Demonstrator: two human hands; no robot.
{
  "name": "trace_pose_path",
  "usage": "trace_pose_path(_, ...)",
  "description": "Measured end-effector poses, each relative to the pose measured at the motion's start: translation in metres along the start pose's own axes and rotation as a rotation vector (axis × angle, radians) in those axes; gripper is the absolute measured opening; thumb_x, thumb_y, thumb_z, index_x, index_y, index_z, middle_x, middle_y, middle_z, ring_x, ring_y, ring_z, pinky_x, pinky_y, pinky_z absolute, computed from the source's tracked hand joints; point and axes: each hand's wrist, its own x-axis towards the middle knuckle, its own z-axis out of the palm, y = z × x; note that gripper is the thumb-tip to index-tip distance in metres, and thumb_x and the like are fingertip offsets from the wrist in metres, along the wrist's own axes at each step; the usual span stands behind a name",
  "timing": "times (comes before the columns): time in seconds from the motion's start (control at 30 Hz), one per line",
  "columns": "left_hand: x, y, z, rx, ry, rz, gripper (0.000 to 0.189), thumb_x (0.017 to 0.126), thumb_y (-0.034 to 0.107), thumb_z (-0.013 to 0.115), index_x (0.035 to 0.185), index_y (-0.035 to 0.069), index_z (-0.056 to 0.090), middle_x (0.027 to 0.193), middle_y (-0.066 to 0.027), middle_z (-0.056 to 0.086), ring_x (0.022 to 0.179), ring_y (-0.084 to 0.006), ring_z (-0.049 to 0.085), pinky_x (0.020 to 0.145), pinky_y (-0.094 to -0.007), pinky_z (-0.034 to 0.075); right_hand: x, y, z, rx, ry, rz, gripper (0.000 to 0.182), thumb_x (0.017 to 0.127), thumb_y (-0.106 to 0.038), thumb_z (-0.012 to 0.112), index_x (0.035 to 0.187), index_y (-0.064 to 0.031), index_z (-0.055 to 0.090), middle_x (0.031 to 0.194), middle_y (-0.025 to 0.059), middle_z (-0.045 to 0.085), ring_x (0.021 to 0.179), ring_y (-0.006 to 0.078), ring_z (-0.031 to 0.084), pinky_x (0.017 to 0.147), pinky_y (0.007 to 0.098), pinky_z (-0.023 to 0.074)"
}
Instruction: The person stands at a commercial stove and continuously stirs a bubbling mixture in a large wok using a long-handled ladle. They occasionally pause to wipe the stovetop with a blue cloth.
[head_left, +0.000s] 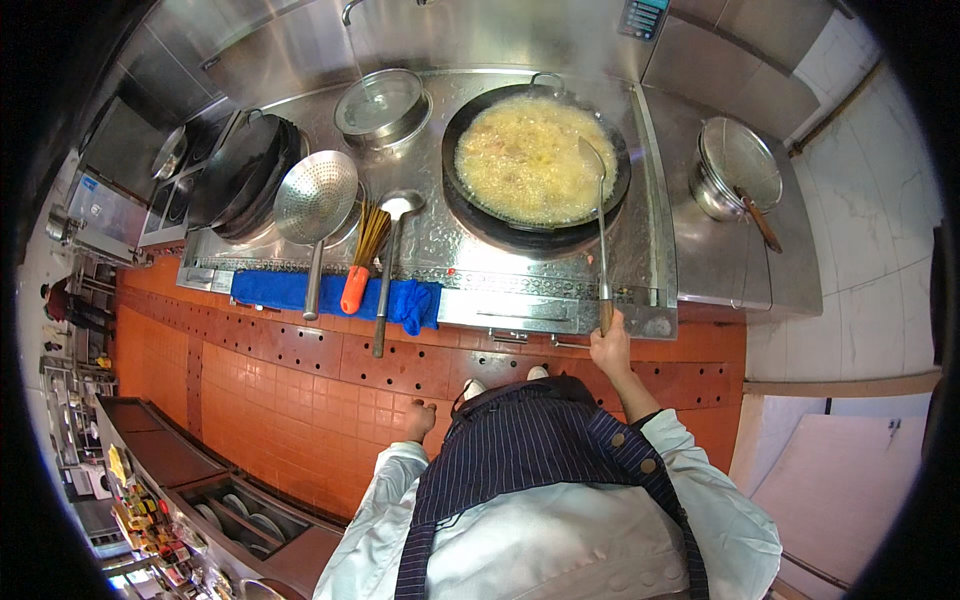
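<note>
My right hand (612, 349) is closed around the wooden handle of a long metal wok ladle (602, 240). The ladle's head rests in bubbling yellowish liquid (529, 161), at the right side of a large black wok (450, 176). What lies under the foam is hidden. Down beside my apron, my left hand (421, 420) hangs over the floor, loosely curled with its fingers a little apart and nothing visible in it.
A perforated skimmer (316, 196), an orange-handled bamboo brush (355, 289) and another ladle (384, 277) lie across the steel stove's front, over blue cloths (270, 290). Water runs into a lidded-looking pot (382, 112). Black woks (240, 176) stand left; a strainer (739, 161) tops a pot at right.
</note>
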Motion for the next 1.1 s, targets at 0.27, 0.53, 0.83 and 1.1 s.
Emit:
trace_pose_path(0.27,0.011,-0.001,0.013,-0.076,0.032,0.025,0.051,0.085,0.023,0.061,0.122,-0.01,0.051,0.115,-0.0291,0.058,0.108,-0.0362,0.058,0.089,-0.0376,0.047,0.016,0.058,0.036,0.171,-0.017,0.017,0.04,0.082,-0.004,0.052,0.12,-0.0048,0.038,0.083,0.0178,0.056,0.075,0.0344,0.057,0.067,0.0407,0.0456)
trace_pose_path(0.53,-0.008,0.011,-0.002,-0.017,-0.006,-0.097,0.052,0.083,0.025,0.061,0.121,-0.009,0.052,0.116,-0.0297,0.057,0.11,-0.0375,0.056,0.091,-0.0394,0.046,0.003,0.006,0.003,0.003,0.005,0.044,0.035,0.084,-0.013,0.055,0.114,-0.0014,0.04,0.087,0.0258,0.059,0.083,0.0431,0.06,0.073,0.0473,0.0464)
trace_pose_path(0.83,-0.001,0.006,0.002,0.032,0.023,-0.064,0.052,0.083,0.026,0.062,0.119,-0.009,0.054,0.114,-0.0302,0.058,0.109,-0.0382,0.057,0.091,-0.039,0.046,0.005,0.004,0.005,0.006,0.006,0.037,0.034,0.086,-0.017,0.056,0.111,0.0017,0.041,0.086,0.0287,0.059,0.081,0.0456,0.059,0.071,0.0493,0.0458)
trace_pose_path(1.1,0.003,0.004,0.004,0.0,0.017,-0.047,0.051,0.083,0.025,0.062,0.119,-0.01,0.053,0.113,-0.0309,0.058,0.108,-0.0379,0.057,0.09,-0.0395,0.047,0.005,0.007,0.007,0.011,0.039,-0.028,0.032,0.086,-0.018,0.055,0.107,0.0032,0.041,0.084,0.0286,0.058,0.08,0.0462,0.058,0.07,0.0492,0.0455)
